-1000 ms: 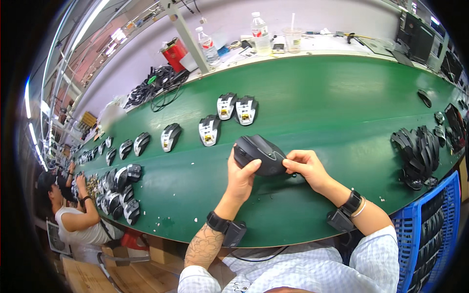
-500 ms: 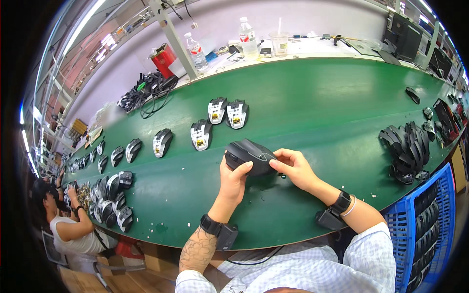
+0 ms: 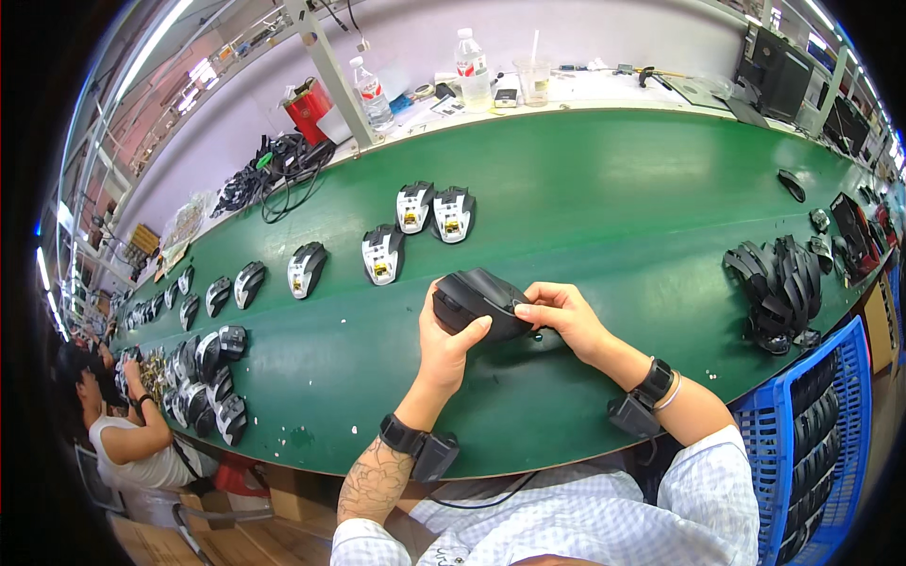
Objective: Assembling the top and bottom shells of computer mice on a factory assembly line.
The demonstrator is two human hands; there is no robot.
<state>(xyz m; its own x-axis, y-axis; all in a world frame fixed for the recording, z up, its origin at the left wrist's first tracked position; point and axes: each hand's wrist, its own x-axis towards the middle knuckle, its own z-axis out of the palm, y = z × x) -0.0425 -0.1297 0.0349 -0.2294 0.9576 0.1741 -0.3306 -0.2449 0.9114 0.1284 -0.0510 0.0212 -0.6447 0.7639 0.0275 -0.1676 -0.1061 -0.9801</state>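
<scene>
A black computer mouse (image 3: 479, 300) is held above the green bench between my two hands. My left hand (image 3: 445, 347) wraps round its left side, the thumb lying along the lower edge. At the mouse's right end, my right hand (image 3: 564, 319) grips it, thumb pressed on the top shell and index finger bent close by. The fingers underneath are hidden. Just beyond lie several part-built mice with white-and-black tops, the nearest being one open mouse (image 3: 382, 255) with a small yellow part inside.
Black mouse shells (image 3: 781, 288) are heaped at the right. A blue crate (image 3: 769, 443) of black parts stands beside the bench's right edge. More mice (image 3: 212, 382) cluster at the left near a seated co-worker (image 3: 137, 439). Bottles and a cup (image 3: 534, 85) stand on the back shelf.
My right thumb has shifted left and up onto the top of the mouse. My left hand keeps its hold. The whole view has moved slightly.
</scene>
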